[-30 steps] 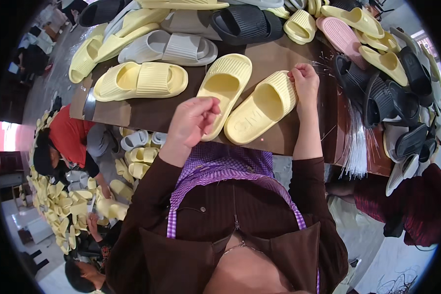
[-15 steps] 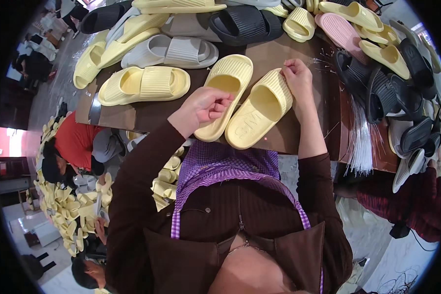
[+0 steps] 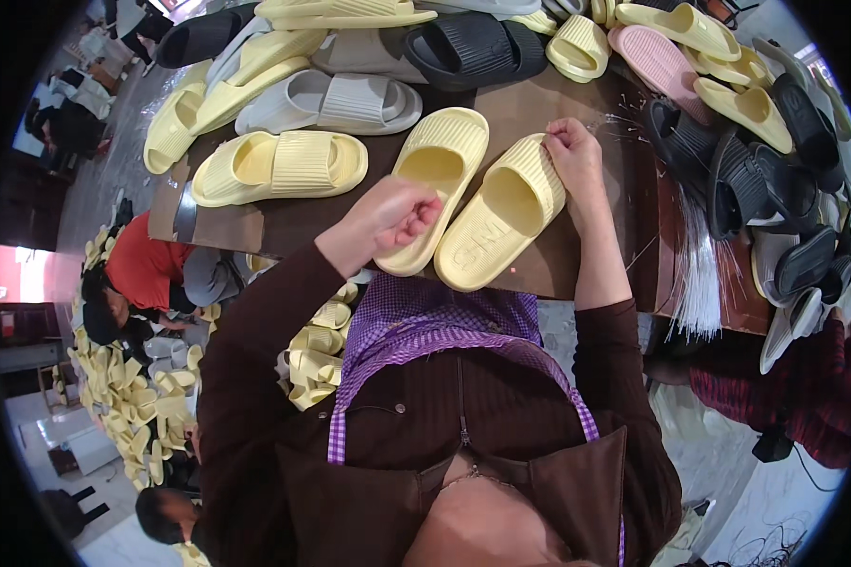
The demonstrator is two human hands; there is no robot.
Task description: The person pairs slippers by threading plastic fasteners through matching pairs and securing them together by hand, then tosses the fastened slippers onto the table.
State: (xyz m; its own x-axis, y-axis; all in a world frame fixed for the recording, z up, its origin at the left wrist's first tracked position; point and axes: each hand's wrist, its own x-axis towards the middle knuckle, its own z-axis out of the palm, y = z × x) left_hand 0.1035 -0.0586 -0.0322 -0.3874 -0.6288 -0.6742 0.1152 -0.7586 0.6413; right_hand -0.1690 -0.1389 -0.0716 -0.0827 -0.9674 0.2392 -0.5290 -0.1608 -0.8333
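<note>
Two yellow slide slippers lie side by side in front of me on the brown table [image 3: 596,255], toes pointing away. Over the heel half of the left slipper [image 3: 452,137] is my left hand [image 3: 388,215], its fingers curled closed; whatever they may hold is too small to make out. My right hand [image 3: 575,163] pinches the outer toe edge of the right slipper [image 3: 482,244] between thumb and fingers. To their left another yellow slipper [image 3: 303,161] lies sideways, with a grey slipper [image 3: 373,102] just behind it.
Black slippers [image 3: 477,52] and more yellow and grey ones line the table's far side. At right lie a pink slipper [image 3: 660,59], a black pile [image 3: 742,184] and a bundle of thin white plastic strands [image 3: 695,283] hanging over the edge. People work at left beside a floor heap of yellow slippers [image 3: 128,397].
My left hand has shifted slightly left, its fingers still curled. My right hand stays at the right slipper's toe, and the two slippers have hardly moved.
</note>
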